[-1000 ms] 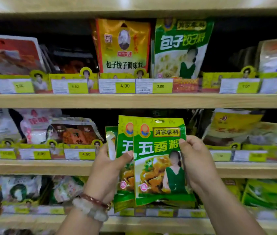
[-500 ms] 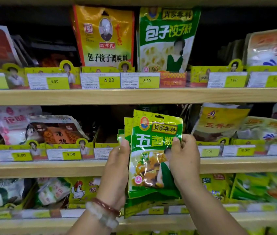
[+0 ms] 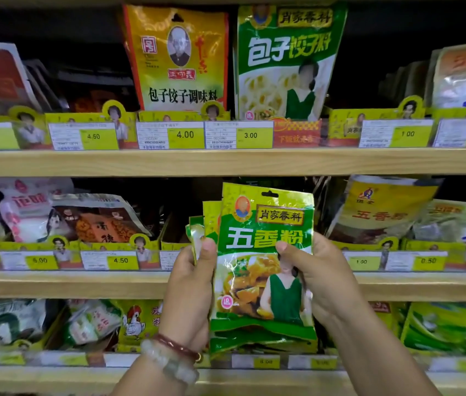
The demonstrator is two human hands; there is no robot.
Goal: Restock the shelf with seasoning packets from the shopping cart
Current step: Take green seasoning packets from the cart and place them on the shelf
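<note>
Centre of frame: my left hand [image 3: 190, 284] and right hand [image 3: 318, 277] pinch a squared stack of glossy green seasoning packets [image 3: 264, 270] before the middle wooden shelf [image 3: 69, 284]; I judge keeping edges aligned eases insertion into the dark gap behind.

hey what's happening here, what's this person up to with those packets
A person stands at a store shelf holding a small stack of green seasoning packets upright in both hands. The left hand grips the stack's left edge, the right hand its right edge. The stack is raised in front of the middle shelf, not yet set into a slot.
</note>
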